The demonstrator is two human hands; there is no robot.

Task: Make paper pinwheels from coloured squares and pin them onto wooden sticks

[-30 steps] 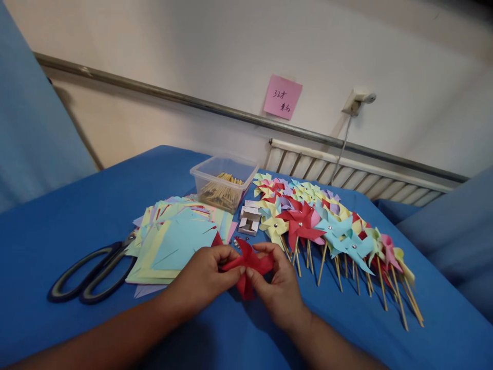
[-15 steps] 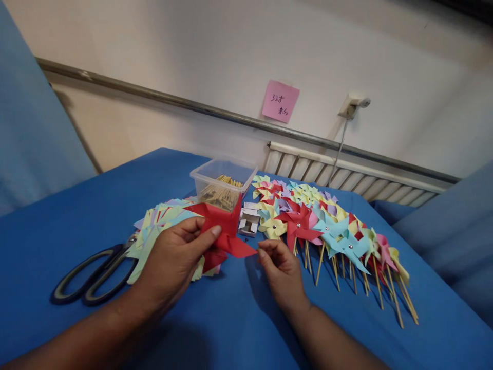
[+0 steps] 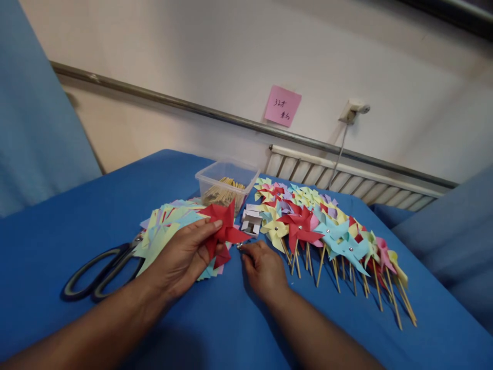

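My left hand (image 3: 190, 252) pinches a red paper pinwheel head (image 3: 222, 228), its pointed blades folded and its centre pressed under my thumb. Close to its right side, my right hand (image 3: 265, 270) is closed at the fingertips on a tiny shiny thumbtack (image 3: 240, 246), low over the blue cloth. Behind these fingers stands a small open white box (image 3: 251, 222). Beneath and beside my left hand lies a fanned pile of pastel paper pieces (image 3: 164, 226).
Scissors (image 3: 102, 270) with dark handles lie at the left, their blades under the papers. A clear plastic tub (image 3: 208, 180) holds thin wooden sticks (image 3: 227, 191). Many finished pinwheels (image 3: 300, 226) on sticks cover the right side. Behind the table are a radiator (image 3: 308, 169) and a wall.
My right hand has moved left and down to the cloth, its fingertips now at the thumbtack. The red pinwheel head has been turned and tightened into shape in my left hand.
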